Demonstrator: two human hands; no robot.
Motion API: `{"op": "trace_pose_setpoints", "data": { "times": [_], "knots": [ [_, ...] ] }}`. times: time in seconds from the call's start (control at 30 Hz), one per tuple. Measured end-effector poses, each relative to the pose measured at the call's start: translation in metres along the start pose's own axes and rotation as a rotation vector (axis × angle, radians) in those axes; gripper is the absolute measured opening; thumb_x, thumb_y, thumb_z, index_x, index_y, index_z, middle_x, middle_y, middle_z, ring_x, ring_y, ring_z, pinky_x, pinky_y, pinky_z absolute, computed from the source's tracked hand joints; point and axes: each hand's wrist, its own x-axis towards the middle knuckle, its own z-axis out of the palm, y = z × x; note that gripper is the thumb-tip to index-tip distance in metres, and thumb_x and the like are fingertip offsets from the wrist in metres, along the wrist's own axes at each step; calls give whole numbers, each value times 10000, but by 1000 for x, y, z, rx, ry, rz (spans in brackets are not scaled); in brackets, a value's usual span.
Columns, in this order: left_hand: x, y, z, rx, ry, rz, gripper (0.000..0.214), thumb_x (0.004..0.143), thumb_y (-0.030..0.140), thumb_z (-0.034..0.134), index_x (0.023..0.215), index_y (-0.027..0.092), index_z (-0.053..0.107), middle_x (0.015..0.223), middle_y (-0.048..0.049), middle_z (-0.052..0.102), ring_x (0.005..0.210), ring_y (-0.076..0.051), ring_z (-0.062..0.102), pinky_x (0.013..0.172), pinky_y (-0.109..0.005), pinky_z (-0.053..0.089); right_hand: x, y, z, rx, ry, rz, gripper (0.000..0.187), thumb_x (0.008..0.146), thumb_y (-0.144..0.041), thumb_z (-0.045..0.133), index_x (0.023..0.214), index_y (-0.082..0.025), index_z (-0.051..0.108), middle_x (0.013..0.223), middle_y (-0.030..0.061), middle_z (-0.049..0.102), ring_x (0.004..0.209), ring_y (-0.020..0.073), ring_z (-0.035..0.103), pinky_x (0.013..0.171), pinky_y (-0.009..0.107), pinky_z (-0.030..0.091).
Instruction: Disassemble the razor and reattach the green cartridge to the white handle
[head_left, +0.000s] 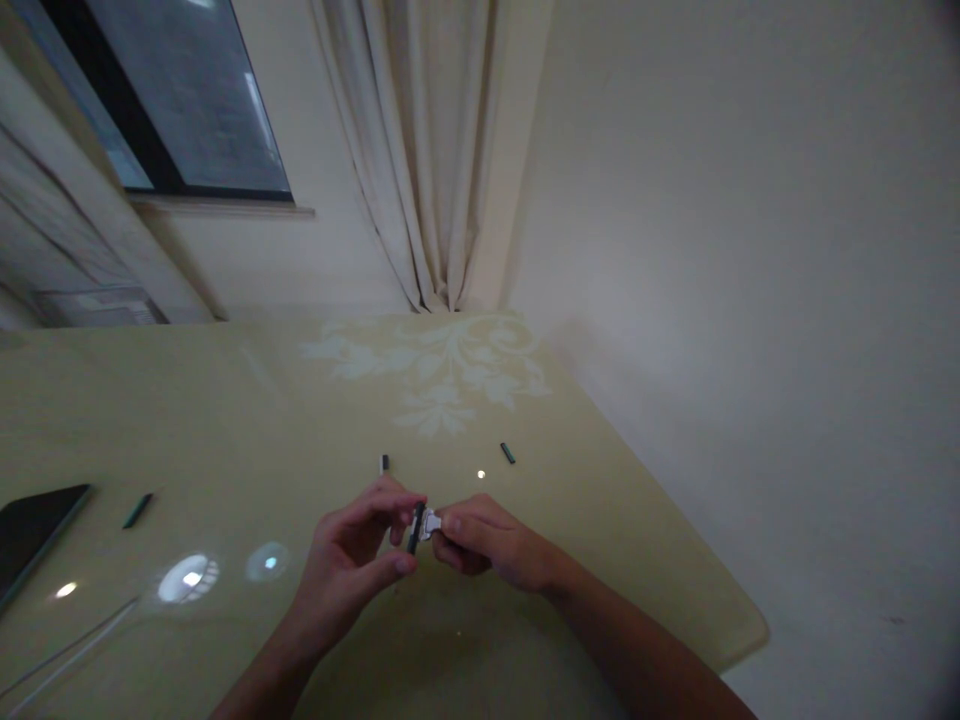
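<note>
Both my hands meet above the near middle of a yellow table [225, 400]. My left hand [352, 555] pinches a small dark flat piece [415, 530] between thumb and fingers. My right hand [484, 545] is closed on a small silvery-white part [430, 523] that touches the dark piece. Most of both parts is hidden by my fingers, so what they are I cannot make out.
On the table lie a short dark stick [137, 510] at the left, a tiny dark piece [385, 463] and another dark stick [508, 453] beyond my hands. A dark phone [34, 530] sits at the left edge, a white cable [67, 650] near it. A wall rises at the right.
</note>
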Motion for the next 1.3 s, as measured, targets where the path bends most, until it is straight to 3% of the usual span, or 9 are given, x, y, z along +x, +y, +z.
{"op": "trace_pose_setpoints", "data": {
  "times": [1.3],
  "knots": [
    [-1, -4, 0, -18, -33, 24, 386, 774, 441, 964, 1091, 241, 872, 843, -38, 632, 747, -165, 581, 641, -255, 447, -2, -1, -1, 5, -45, -53, 549, 1076, -607, 552, 738, -175, 531, 611, -70, 389, 523, 77, 285, 503, 254, 220]
  ]
}}
